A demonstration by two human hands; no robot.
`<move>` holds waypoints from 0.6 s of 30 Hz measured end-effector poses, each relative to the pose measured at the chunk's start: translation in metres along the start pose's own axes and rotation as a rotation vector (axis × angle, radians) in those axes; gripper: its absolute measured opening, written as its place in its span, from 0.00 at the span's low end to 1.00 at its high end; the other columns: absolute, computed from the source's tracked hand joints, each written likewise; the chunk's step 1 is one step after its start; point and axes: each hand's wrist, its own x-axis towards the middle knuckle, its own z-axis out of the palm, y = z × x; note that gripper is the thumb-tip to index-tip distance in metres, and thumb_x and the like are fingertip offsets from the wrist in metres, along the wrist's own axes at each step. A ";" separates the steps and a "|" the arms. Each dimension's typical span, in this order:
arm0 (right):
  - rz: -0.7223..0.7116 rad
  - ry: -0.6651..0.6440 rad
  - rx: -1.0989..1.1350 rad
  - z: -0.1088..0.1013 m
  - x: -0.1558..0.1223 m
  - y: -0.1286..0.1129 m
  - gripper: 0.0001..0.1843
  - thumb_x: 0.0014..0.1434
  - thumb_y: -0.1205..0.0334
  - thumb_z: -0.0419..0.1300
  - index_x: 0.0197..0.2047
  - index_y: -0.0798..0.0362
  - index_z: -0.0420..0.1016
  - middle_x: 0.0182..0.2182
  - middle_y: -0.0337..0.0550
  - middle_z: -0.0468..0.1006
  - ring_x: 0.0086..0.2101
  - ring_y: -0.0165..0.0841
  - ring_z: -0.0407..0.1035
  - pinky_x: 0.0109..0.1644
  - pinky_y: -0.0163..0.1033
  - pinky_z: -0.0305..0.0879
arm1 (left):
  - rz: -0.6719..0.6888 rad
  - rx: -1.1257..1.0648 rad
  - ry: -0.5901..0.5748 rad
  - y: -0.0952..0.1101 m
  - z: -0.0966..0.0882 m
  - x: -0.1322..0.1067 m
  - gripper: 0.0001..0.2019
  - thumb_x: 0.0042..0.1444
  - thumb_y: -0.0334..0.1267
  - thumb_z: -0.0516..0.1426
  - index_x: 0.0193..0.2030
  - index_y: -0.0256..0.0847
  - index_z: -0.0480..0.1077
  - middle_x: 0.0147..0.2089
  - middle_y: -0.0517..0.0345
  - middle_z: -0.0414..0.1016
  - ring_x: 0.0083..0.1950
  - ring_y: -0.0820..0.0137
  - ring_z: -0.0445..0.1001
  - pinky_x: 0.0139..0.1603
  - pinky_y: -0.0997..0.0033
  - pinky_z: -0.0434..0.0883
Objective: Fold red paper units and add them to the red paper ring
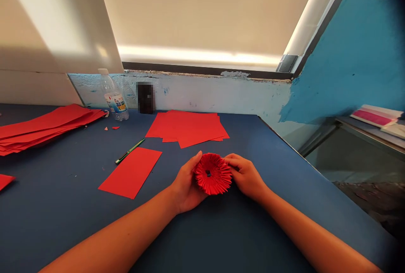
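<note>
A round red pleated paper rosette [212,174] with a small dark centre rests on the dark blue table [221,235]. My left hand [186,184] cups its left side, fingers curled round the rim. My right hand [246,176] grips its right edge, fingers pressed on the folds. Both hands hold the rosette between them.
A single red sheet [131,171] lies left of the hands, with a green pen [129,151] beside it. A stack of red sheets [188,127] sits behind, another pile [47,125] at far left. A plastic bottle [114,95] stands by the wall. The table edge runs diagonally on the right.
</note>
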 end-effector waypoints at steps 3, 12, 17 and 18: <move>-0.058 -0.086 -0.236 -0.003 0.000 0.004 0.14 0.60 0.72 0.55 0.41 0.48 0.80 0.35 0.42 0.73 0.37 0.35 0.68 0.43 0.39 0.63 | 0.005 -0.048 0.008 0.002 -0.001 0.001 0.20 0.59 0.52 0.52 0.45 0.36 0.71 0.45 0.46 0.74 0.45 0.59 0.73 0.48 0.57 0.69; -0.037 -0.167 -0.523 -0.006 -0.002 0.001 0.08 0.61 0.68 0.58 0.35 0.50 0.79 0.33 0.42 0.72 0.34 0.33 0.68 0.39 0.37 0.63 | 0.004 -0.160 0.024 0.004 -0.004 0.004 0.25 0.57 0.56 0.50 0.46 0.34 0.70 0.48 0.40 0.71 0.50 0.51 0.71 0.53 0.38 0.63; -0.058 -0.044 -0.495 -0.010 0.000 -0.004 0.08 0.61 0.70 0.56 0.39 0.54 0.76 0.34 0.43 0.75 0.34 0.35 0.70 0.40 0.38 0.63 | 0.044 -0.174 0.059 0.003 -0.006 0.005 0.22 0.58 0.53 0.51 0.45 0.35 0.71 0.46 0.43 0.73 0.48 0.53 0.73 0.54 0.41 0.64; -0.063 0.000 -0.448 -0.010 0.001 -0.004 0.08 0.61 0.69 0.56 0.41 0.54 0.76 0.36 0.43 0.76 0.36 0.35 0.70 0.42 0.39 0.64 | 0.047 -0.170 0.063 0.003 -0.006 0.004 0.22 0.58 0.53 0.51 0.45 0.35 0.71 0.46 0.44 0.73 0.48 0.53 0.73 0.54 0.41 0.64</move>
